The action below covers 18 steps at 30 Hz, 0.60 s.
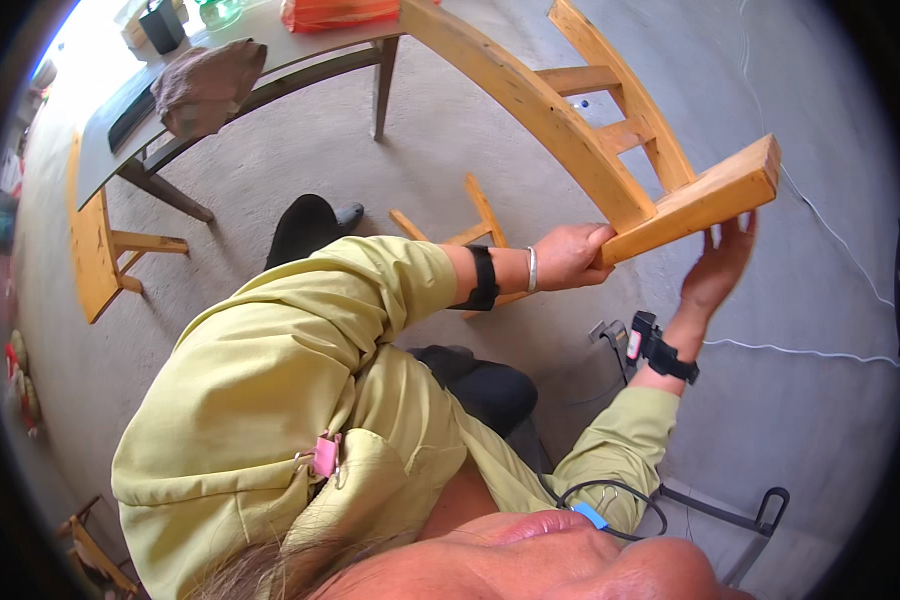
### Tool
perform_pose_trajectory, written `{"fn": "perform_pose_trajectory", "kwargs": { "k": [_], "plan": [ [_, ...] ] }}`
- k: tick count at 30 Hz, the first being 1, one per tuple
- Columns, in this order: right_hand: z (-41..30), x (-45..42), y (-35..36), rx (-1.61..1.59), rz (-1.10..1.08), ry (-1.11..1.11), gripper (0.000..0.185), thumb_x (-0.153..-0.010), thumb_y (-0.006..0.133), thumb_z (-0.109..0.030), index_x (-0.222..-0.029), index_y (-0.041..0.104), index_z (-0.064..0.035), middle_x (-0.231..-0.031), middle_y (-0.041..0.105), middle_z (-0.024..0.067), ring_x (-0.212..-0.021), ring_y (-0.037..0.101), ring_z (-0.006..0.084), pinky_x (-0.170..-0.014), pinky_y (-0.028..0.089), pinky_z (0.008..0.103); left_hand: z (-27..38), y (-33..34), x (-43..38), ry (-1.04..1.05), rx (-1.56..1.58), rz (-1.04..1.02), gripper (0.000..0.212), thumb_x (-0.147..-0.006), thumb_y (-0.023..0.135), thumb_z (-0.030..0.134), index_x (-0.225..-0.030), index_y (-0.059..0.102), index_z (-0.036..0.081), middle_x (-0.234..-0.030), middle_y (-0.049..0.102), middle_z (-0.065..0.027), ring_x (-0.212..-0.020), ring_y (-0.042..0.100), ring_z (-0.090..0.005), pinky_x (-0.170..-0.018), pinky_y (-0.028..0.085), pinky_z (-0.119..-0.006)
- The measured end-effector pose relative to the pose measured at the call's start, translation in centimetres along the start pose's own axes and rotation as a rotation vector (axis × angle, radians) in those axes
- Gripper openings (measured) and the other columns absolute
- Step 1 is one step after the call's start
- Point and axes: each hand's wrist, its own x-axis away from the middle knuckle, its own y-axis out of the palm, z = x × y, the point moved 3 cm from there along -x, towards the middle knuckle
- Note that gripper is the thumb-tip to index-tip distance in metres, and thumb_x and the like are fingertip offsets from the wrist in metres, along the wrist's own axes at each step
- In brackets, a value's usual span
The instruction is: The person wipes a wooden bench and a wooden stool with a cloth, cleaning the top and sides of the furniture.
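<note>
A light wooden piece of furniture, a bench or stool, is raised at a tilt before me. Its thick end plank (697, 206) joins two long side members, with short rungs (622, 135) between them. My left hand (574, 259) grips the plank's left end, the thumb showing near the top edge. Just under the plank's right part is my right hand (716, 266). Its fingertips pass behind the edge, and whether they bear on the wood is hidden. I wear a black strap on each forearm and a silver bangle (532, 268) on the left wrist.
Behind to the left stands a table (322, 41) with a brown cloth (206, 86) over its edge. A wooden bench (94, 240) stands by it. More wooden legs (484, 217) show below my left forearm. White cable (802, 351) crosses the concrete floor at right.
</note>
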Motion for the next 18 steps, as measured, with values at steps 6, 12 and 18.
{"fn": "perform_pose_trajectory", "kwargs": {
  "k": [6, 12, 18],
  "plan": [
    [-7.8, 1.8, 7.0, 0.246, -0.121, -0.262, 0.080, -0.076, 0.067, -0.024, -0.131, 0.018, 0.0055, -0.122, 0.041, 0.0136, -0.112, 0.040, 0.0214, -0.095, 0.032, 0.0350, -0.6, 0.5, 0.2, -0.070, 0.020, -0.050, 0.047, -0.066, 0.068, 0.021, -0.102, 0.043, 0.001, -0.085, 0.053, -0.0155, -0.081, 0.054, -0.0327, -0.069, 0.046, -0.038],
    [-5.3, -2.4, 8.3, 0.605, -0.024, -0.313, 0.065, -0.071, 0.064, -0.012, -0.125, 0.032, 0.0043, -0.110, 0.049, 0.0124, -0.099, 0.051, 0.0195, -0.087, 0.039, 0.0281, -1.3, 0.9, -2.2, -0.125, 0.031, -0.013, 0.049, -0.064, 0.066, 0.019, -0.101, 0.042, -0.003, -0.093, 0.053, -0.0196, -0.088, 0.052, -0.0356, -0.076, 0.044, -0.040],
    [-5.0, -2.4, 8.5, 0.681, 0.044, -0.271, 0.051, -0.069, 0.058, -0.011, -0.115, 0.041, 0.0028, -0.107, 0.054, 0.0148, -0.095, 0.055, 0.0245, -0.083, 0.042, 0.0324, -1.5, 2.2, -2.1, -0.163, 0.018, 0.002, 0.048, -0.065, 0.061, 0.013, -0.104, 0.039, -0.005, -0.095, 0.052, -0.0215, -0.090, 0.052, -0.0372, -0.079, 0.044, -0.041]
  ]
}}
